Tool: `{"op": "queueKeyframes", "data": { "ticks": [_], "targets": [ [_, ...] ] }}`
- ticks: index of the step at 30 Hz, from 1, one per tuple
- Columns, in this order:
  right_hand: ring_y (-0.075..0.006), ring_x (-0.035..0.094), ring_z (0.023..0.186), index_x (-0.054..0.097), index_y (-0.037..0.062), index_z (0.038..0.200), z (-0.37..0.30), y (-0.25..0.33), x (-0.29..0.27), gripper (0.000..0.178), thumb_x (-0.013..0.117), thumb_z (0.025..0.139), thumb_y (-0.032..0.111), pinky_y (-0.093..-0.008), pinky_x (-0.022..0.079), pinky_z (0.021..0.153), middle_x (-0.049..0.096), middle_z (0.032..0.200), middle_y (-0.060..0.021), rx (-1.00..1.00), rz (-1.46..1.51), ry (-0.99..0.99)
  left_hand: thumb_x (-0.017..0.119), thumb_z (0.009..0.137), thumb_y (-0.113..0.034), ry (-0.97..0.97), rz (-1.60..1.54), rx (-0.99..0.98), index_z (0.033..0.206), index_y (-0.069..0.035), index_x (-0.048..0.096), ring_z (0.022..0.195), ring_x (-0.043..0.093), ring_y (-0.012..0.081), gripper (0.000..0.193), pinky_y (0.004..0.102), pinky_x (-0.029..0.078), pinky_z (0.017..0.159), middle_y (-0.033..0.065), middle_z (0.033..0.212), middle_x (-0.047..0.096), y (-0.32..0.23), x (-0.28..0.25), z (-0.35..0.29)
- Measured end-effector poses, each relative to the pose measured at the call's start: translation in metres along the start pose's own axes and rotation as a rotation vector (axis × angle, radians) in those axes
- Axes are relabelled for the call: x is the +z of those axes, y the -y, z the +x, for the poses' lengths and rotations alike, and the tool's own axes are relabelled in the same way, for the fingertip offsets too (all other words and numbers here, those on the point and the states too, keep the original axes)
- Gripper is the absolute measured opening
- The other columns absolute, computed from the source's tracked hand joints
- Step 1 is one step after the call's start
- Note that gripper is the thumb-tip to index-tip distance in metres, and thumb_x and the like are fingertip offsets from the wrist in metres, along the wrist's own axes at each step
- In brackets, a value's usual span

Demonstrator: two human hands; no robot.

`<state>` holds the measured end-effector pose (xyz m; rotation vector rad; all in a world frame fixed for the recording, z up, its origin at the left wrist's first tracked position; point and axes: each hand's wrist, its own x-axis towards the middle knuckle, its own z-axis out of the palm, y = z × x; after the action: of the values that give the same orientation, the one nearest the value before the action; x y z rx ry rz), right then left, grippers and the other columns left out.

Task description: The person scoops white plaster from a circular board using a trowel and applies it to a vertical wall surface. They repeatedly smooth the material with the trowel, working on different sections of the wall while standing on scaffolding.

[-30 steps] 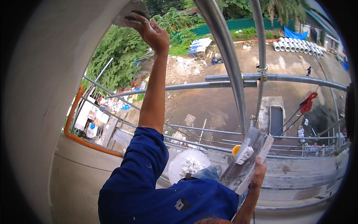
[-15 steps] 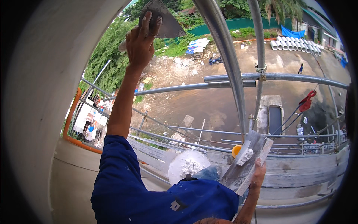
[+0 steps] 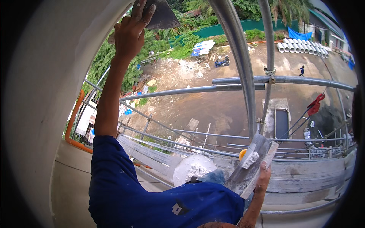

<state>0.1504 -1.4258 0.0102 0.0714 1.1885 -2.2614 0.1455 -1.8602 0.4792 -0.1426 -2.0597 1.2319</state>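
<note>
My left hand (image 3: 131,32) is raised high and grips a dark flat trowel (image 3: 161,17) at the edge of a curved white plastered wall (image 3: 49,95). The blade sticks out to the right, past the wall's edge. The arm wears a blue sleeve (image 3: 114,182). Low at the right, my right hand (image 3: 262,178) holds a grey plaster-smeared board (image 3: 243,176) tilted upward. A small lump of white plaster (image 3: 250,159) lies on the board.
Steel scaffold pipes (image 3: 235,49) rise just right of the trowel, with a horizontal rail (image 3: 190,91) across. A round white tub of plaster (image 3: 194,169) and scaffold planks (image 3: 304,174) lie below. An orange pipe (image 3: 72,125) follows the wall. The ground is far below.
My left arm has swung left and straightened up along the wall. The trowel blade, hidden against the wall before, now shows beyond the edge. The right hand and board have stayed put.
</note>
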Motion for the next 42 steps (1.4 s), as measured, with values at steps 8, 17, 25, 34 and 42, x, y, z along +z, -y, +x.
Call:
{"op": "queueKeyframes", "data": {
  "ticks": [8,17,25,34,42],
  "targets": [
    [-0.0205,0.057,0.108,0.042,-0.0054,0.138,0.0,0.004,0.006,0.052,0.055,0.099,0.027,-0.0329,0.045,0.095,0.057,0.123,-0.0138,0.013,-0.013,0.012,0.063,0.075,0.004,0.071,-0.067,-0.136,0.147,-0.037,0.046,0.085,0.056,0.0205,0.084,0.0359,0.045,0.078,-0.0019,0.157,0.038,0.048,0.021,-0.089],
    [-0.0215,0.061,0.105,0.042,-0.0043,0.138,-0.001,0.012,0.029,0.05,0.054,0.099,0.024,-0.0338,0.049,0.091,0.059,0.12,-0.0137,0.086,0.066,0.043,0.057,0.074,0.009,0.112,-0.303,-0.353,0.143,-0.022,0.054,0.096,0.062,0.0267,0.075,0.0406,0.049,0.087,0.0102,0.154,0.041,0.011,-0.026,-0.151],
    [-0.0108,0.056,0.089,0.052,-0.0013,0.126,0.032,0.038,0.108,0.039,0.057,0.101,0.029,-0.0268,0.048,0.074,0.061,0.103,-0.0064,-0.181,-0.183,0.115,0.065,0.073,0.005,0.574,-1.058,0.226,0.124,-0.032,0.068,0.084,0.055,0.02,0.063,0.0349,0.047,0.076,0.0075,0.148,0.05,-0.195,-0.119,-0.155],
    [-0.0077,0.053,0.08,0.056,-0.0022,0.118,0.016,0.071,0.129,0.036,0.06,0.1,0.028,-0.0251,0.045,0.071,0.061,0.089,-0.0019,-0.323,-0.392,0.206,0.061,0.078,0.001,0.629,-0.803,0.319,0.128,-0.037,0.064,0.086,0.053,0.0211,0.064,0.0369,0.046,0.075,-0.0028,0.152,0.045,-0.217,-0.106,-0.124],
    [-0.0142,0.056,0.103,0.048,-0.0029,0.132,0.02,0.058,0.072,0.039,0.053,0.102,0.022,-0.0277,0.043,0.091,0.061,0.114,-0.0083,-0.225,-0.133,0.179,0.063,0.085,0.007,0.072,-0.741,-0.436,0.14,-0.01,0.055,0.139,0.038,0.043,0.059,0.0444,0.046,0.103,0.0282,0.155,0.029,-0.181,-0.067,-0.096]
  ]
}}
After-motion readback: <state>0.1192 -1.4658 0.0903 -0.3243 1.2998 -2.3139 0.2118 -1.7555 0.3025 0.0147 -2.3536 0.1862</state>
